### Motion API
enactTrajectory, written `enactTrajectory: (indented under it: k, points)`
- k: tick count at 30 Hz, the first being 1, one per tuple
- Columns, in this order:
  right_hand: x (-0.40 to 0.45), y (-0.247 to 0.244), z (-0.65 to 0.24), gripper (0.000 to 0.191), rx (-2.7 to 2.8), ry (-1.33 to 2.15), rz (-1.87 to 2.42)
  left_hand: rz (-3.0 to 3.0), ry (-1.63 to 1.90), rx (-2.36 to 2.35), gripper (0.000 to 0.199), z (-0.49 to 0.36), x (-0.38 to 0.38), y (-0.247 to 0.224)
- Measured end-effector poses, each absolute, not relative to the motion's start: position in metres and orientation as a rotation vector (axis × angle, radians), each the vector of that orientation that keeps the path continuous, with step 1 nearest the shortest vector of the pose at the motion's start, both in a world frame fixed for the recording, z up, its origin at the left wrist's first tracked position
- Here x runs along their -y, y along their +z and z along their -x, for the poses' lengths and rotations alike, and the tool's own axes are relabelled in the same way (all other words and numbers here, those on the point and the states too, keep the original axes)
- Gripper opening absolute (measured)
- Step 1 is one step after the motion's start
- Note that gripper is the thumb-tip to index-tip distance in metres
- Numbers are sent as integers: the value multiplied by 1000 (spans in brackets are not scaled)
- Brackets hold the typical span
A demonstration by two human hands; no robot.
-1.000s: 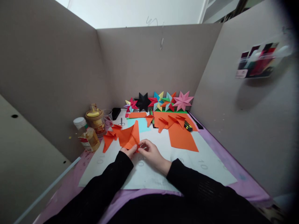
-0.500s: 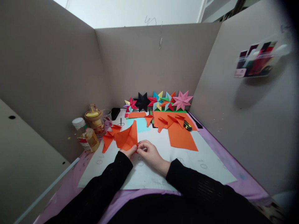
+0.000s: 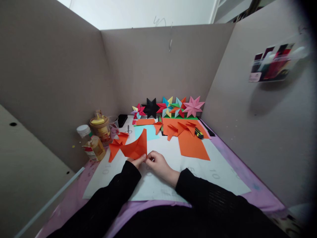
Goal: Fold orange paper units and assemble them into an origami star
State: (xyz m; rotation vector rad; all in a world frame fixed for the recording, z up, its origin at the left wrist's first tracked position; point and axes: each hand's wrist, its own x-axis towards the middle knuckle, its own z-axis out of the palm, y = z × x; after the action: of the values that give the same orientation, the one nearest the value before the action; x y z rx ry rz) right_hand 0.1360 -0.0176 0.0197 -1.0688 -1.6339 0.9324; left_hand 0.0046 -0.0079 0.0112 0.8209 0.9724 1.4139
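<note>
A sheet of orange paper [image 3: 136, 147], curved and pointed at the top, is raised over the white table sheet. My left hand [image 3: 138, 161] grips its lower edge, the thumb lying on the near face. Close against that thumb, my right hand [image 3: 159, 166] pinches the paper's lower right corner, and its fingertips partly hide that corner. Folded orange paper pieces [image 3: 116, 145] lie just left of the held sheet. More folded orange pieces [image 3: 172, 130] rest farther back, on top of flat orange paper [image 3: 194, 147].
Paper stars [image 3: 193, 106] in several colours lean on the back panel. At left stand a bottle [image 3: 92, 147], a lidded jar [image 3: 100, 129] and a clear cup [image 3: 113, 122]. Small scissors [image 3: 128, 130], a dark phone-like object [image 3: 122, 120] and a yellow-black cutter [image 3: 198, 133] lie around.
The orange sheet has bent more, its left part dipping and its tip shifting slightly right. Both hands stay nearly in place, still on the paper.
</note>
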Motion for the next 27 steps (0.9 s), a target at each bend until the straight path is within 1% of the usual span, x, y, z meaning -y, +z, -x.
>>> enactTrajectory:
  k: [5,9,12,16,18,21,23,27]
  points:
    - [21,22,-137,12,1693,991,1019,-875,1475,-1029,35,4,5,12]
    - [16,23,-140,8,1458,1169,889,-991,1441,-1149,36,0,5,13]
    - [10,22,-141,20,1265,1354,768,-1142,1373,-1243,37,-8,10,14]
    - [1,19,-143,22,1044,1503,798,-1177,1463,-1048,41,-11,15,19]
    - [-1,18,-144,25,960,1554,774,-1206,1499,-981,36,-10,17,22]
    - [-1,16,-145,28,959,1605,705,-1303,1587,-1077,23,-10,19,23]
    - [0,15,-145,26,998,1615,676,-1368,1634,-1131,20,-12,20,21]
    - [2,15,-143,25,1039,1626,666,-1399,1620,-1150,30,-14,21,16]
